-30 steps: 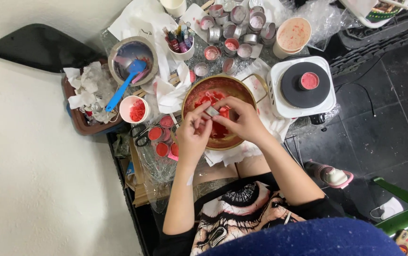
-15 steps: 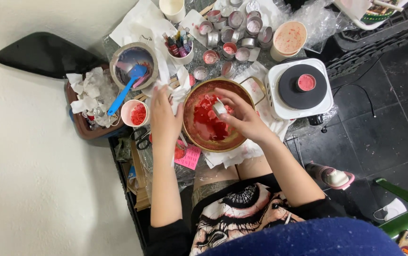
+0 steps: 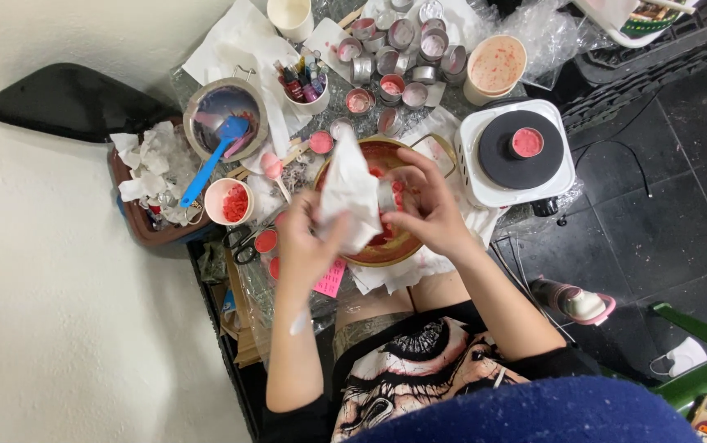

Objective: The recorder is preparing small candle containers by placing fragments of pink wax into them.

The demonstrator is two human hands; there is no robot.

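My left hand point(image 3: 302, 242) holds a crumpled white tissue point(image 3: 348, 193) above a round metal bowl point(image 3: 386, 246) that contains red wax pieces. My right hand point(image 3: 425, 205) grips a small round metal tin point(image 3: 387, 195) and presses it against the tissue. Both hands meet over the bowl, in front of my lap. The tissue hides much of the bowl's inside.
A white hotplate point(image 3: 517, 152) with a small red tin on top stands at the right. Several small tins point(image 3: 402, 49) lie at the back. A pot with a blue spatula point(image 3: 220, 123), a cup of red bits point(image 3: 228, 202) and scissors point(image 3: 242, 244) sit left.
My left hand reached left, picked up a white tissue and brought it back over the bowl. My right hand kept the small tin and now holds it against the tissue.
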